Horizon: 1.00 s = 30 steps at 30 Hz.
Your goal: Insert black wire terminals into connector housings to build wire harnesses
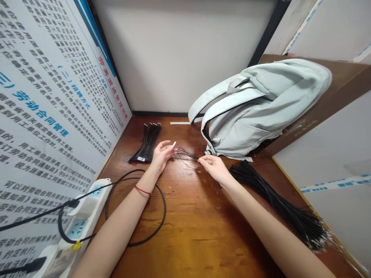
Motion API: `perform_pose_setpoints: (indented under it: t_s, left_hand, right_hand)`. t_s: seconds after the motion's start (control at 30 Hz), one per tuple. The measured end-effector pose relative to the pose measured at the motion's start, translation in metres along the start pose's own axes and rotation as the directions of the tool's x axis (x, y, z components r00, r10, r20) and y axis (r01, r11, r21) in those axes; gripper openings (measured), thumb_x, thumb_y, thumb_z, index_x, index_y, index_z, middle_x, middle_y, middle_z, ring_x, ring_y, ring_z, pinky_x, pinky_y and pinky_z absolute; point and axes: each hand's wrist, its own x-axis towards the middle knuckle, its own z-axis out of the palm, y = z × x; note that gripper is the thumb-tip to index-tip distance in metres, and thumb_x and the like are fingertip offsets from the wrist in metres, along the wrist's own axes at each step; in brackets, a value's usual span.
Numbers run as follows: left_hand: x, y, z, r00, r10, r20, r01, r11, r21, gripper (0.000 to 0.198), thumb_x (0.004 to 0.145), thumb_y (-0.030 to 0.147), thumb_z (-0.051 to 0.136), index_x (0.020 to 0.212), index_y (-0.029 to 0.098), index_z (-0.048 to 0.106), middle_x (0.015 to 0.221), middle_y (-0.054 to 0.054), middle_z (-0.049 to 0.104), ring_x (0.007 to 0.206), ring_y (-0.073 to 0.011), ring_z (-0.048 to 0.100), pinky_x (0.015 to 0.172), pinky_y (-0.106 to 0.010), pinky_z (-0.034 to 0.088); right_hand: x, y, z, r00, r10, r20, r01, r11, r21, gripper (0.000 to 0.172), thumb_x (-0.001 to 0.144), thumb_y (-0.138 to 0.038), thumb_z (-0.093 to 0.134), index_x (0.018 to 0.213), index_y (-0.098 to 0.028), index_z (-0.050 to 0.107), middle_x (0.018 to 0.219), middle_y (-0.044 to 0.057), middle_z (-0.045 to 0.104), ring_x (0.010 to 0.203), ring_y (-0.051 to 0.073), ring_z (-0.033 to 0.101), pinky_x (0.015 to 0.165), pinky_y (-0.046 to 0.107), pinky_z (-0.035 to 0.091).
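My left hand (161,154) holds a small white piece (174,144) between thumb and fingertips, with a fan of thin black wires (185,155) spreading from it. My right hand (213,166) pinches the other end of those wires, fingers closed. Both hands hover over the brown wooden table (191,224). A big loose bundle of black wires (278,202) lies along the table under and right of my right forearm. A bound bundle of black wires (147,143) lies behind my left hand.
A pale grey backpack (261,104) leans at the back right. A white power strip (84,220) with black cables plugged in sits at the left, and a black cable (156,227) loops beneath my left forearm. A printed board (43,108) forms the left wall.
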Motion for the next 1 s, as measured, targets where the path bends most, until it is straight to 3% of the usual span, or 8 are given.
perform_pose_setpoints:
  t_s: [0.2,0.4,0.5,0.57,0.67,0.8,0.87,1.0]
  left_hand:
    - [-0.002,0.002,0.001,1.000,-0.023,-0.003,0.023,0.999,-0.037,0.027,0.067,0.008,0.066,0.089,0.015,0.053,0.070,0.000,0.063,0.064,-0.0117,0.066,0.071,-0.027,0.053]
    - [0.000,0.001,0.000,1.000,-0.021,0.014,0.021,0.999,-0.033,0.026,0.067,0.010,0.068,0.088,0.015,0.053,0.071,0.000,0.063,0.064,-0.0115,0.066,0.077,-0.031,0.052]
    - [0.000,0.001,-0.001,1.000,-0.025,0.017,0.025,0.999,-0.033,0.025,0.066,0.010,0.068,0.087,0.015,0.054,0.071,0.000,0.063,0.065,-0.0112,0.065,0.078,-0.031,0.052]
    - [0.000,0.001,-0.001,0.999,-0.029,0.016,0.030,0.999,-0.034,0.025,0.066,0.011,0.068,0.086,0.015,0.054,0.071,0.000,0.063,0.065,-0.0114,0.066,0.077,-0.030,0.052]
    - [0.000,0.002,0.000,0.999,-0.031,0.017,0.032,0.999,-0.044,0.026,0.065,0.010,0.069,0.086,0.014,0.054,0.069,0.000,0.063,0.064,-0.0108,0.065,0.074,-0.027,0.052]
    - [-0.001,0.001,0.001,0.999,-0.019,0.027,0.020,0.999,-0.049,0.029,0.064,0.010,0.071,0.086,0.014,0.054,0.069,0.001,0.063,0.063,-0.0102,0.065,0.071,-0.025,0.052]
    - [-0.002,0.001,0.001,1.000,-0.006,0.030,0.007,0.998,-0.058,0.030,0.063,0.011,0.072,0.086,0.015,0.053,0.070,0.000,0.064,0.067,-0.0120,0.066,0.072,-0.027,0.053]
    - [-0.001,0.002,0.001,1.000,0.013,0.003,-0.013,0.994,-0.105,0.033,0.063,0.010,0.072,0.088,0.015,0.052,0.071,0.000,0.065,0.071,-0.0135,0.068,0.073,-0.027,0.053]
  right_hand:
    - [0.002,-0.002,-0.001,0.990,-0.109,0.091,0.095,0.985,0.144,0.030,0.072,-0.048,0.055,0.069,-0.018,0.050,0.070,0.000,0.056,0.062,0.010,0.050,0.060,0.025,0.039]
    - [0.002,-0.006,-0.004,0.997,-0.077,-0.025,0.080,0.904,0.421,0.032,0.068,-0.050,0.063,0.071,-0.019,0.055,0.056,-0.006,0.037,0.046,0.007,0.029,0.044,0.023,0.023]
    - [0.002,-0.009,-0.006,0.998,-0.051,-0.036,0.062,0.891,0.450,0.033,0.068,-0.050,0.065,0.075,-0.018,0.059,0.048,-0.010,0.021,0.042,0.006,0.017,0.042,0.023,0.016]
    - [0.001,-0.010,-0.008,0.997,-0.062,-0.045,0.076,0.887,0.455,0.032,0.070,-0.048,0.063,0.081,-0.018,0.060,0.045,-0.012,0.019,0.040,0.005,0.016,0.042,0.022,0.016]
    - [0.004,-0.010,-0.008,0.994,-0.109,-0.016,0.107,0.926,0.362,0.029,0.074,-0.045,0.058,0.086,-0.018,0.059,0.045,-0.010,0.035,0.040,0.007,0.030,0.043,0.022,0.027]
    - [0.012,-0.012,-0.003,0.989,-0.137,0.053,0.132,0.987,0.087,0.019,0.074,-0.035,0.057,0.074,-0.017,0.058,0.072,0.002,0.063,0.060,0.011,0.055,0.061,0.026,0.045]
    - [0.016,-0.014,0.002,0.990,-0.117,0.079,0.120,0.992,-0.030,0.014,0.076,-0.028,0.053,0.074,-0.016,0.060,0.077,0.004,0.066,0.064,0.012,0.060,0.066,0.026,0.047]
    - [0.017,-0.018,0.010,0.986,-0.081,0.149,0.111,0.972,-0.208,0.015,0.079,-0.021,0.048,0.075,-0.016,0.062,0.068,0.003,0.066,0.065,0.014,0.063,0.066,0.026,0.047]
